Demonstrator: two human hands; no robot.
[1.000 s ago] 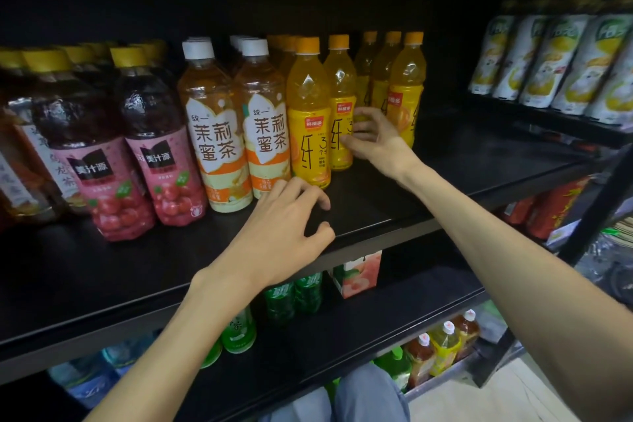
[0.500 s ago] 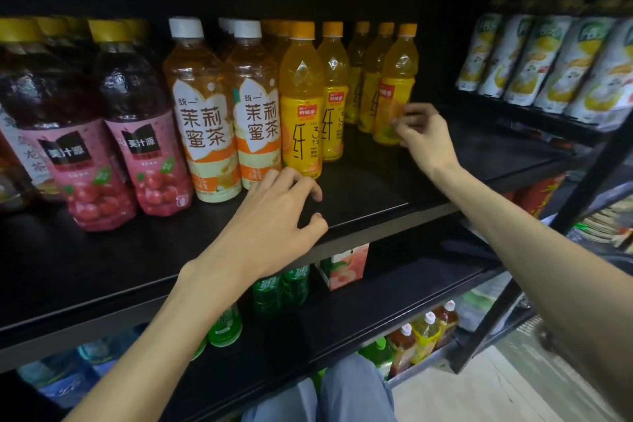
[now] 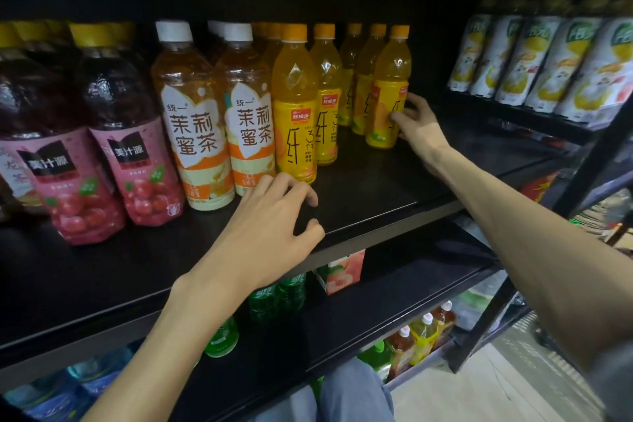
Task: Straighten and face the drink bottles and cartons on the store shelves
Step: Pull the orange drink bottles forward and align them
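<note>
We are viewing a black shelf carrying upright bottles: red juice bottles standing at left, jasmine tea bottles beside them, orange juice bottles at right. Our left hand is resting on its front edge.

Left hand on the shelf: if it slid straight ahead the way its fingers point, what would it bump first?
Probably the front orange juice bottle. The left hand rests on the shelf, fingertips pointing at that bottle's base, just short of it. The jasmine tea bottle beside it is nearly as close, so depth is uncertain.
</note>
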